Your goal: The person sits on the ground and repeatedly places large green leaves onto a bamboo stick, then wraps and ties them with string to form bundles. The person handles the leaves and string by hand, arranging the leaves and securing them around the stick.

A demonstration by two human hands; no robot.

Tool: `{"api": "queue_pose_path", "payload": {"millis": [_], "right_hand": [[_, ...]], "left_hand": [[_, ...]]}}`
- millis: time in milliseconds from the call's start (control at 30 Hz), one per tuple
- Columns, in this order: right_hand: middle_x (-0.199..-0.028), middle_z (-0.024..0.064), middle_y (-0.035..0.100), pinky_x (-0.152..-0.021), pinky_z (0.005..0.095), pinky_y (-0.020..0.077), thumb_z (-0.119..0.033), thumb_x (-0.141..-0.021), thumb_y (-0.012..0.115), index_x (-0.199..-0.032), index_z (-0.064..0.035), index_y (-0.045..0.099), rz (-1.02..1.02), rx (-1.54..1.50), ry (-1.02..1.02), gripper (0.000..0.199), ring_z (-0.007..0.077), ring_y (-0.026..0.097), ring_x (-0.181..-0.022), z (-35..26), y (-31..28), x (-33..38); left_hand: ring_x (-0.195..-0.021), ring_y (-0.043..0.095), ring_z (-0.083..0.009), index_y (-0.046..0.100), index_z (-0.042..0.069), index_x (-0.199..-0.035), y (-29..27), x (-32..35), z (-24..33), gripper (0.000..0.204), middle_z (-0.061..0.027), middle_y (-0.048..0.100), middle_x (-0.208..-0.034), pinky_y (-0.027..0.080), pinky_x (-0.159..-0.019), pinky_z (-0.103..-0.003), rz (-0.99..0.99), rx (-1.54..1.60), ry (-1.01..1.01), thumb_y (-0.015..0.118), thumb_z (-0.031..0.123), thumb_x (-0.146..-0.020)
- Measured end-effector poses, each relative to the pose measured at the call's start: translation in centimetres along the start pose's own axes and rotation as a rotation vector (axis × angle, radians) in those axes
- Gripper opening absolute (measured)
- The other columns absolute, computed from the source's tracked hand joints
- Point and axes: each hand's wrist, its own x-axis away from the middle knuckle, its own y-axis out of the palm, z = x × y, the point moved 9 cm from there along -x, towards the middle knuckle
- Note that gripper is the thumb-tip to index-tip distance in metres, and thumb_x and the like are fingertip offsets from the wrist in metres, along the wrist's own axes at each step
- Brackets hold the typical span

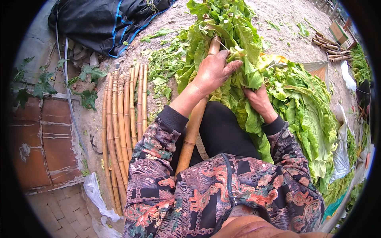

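Note:
A thick bamboo pole slants up from my lap, its far end among a heap of long green leaves. Across the upper part of the pole lies my left hand, closed, with a thin pale string running from its fingers toward the pole's end. My right hand is closed around the lower side of leafy greens; its fingertips are hidden beneath the leaves. Leaves also hang down over my right thigh.
Several bamboo poles lie side by side at left. A big pile of loose leaves is at right, beside plastic sheeting. Leaf scraps litter the ground. Black sheeting with blue edging lies far left; more poles lie far right.

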Motion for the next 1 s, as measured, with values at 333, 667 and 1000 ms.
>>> {"api": "queue_pose_path", "payload": {"millis": [333, 667, 1000], "right_hand": [[-0.1, 0.0229, 0.062, -0.082, 0.0397, 0.0477, -0.007, -0.075, 0.056, -0.108, 0.0008, 0.056, -0.395, 0.815, -0.269, 0.034, 0.0384, 0.059, -0.095, -3.4, 2.4, -12.7], [-0.106, 0.0088, 0.062, -0.087, 0.0315, 0.0429, -0.015, -0.08, 0.068, -0.115, -0.004, 0.055, 0.385, -0.051, -0.181, 0.039, 0.0188, 0.058, -0.095, 1.9, 0.9, -9.5], [-0.142, 0.0252, 0.023, -0.108, 0.0482, 0.0188, -0.047, -0.071, 0.067, -0.14, -0.0035, 0.02, 0.436, 0.155, -0.273, 0.094, 0.0439, 0.02, -0.133, 8.6, 9.5, -9.3]], "left_hand": [[-0.076, 0.066, -0.0297, 0.071, 0.006, -0.087, -3.9, -10.4, -1.5, 0.02, -0.0133, 0.067, -0.08, 0.051, -0.07, -0.04, -0.237, -0.248, -0.068, 0.065, 0.021, -0.076], [-0.048, 0.039, -0.0049, 0.066, 0.001, -0.085, 3.7, -0.4, -18.3, 0.015, 0.0026, 0.055, -0.061, 0.028, -0.044, -0.02, -0.372, 0.551, -0.789, 0.059, 0.015, -0.088], [-0.038, 0.028, -0.0042, 0.061, 0.001, -0.083, 3.7, 0.2, -23.1, 0.017, 0.0063, 0.041, -0.052, 0.017, -0.035, -0.022, -0.236, 0.474, -0.886, 0.055, 0.015, -0.09]]}}
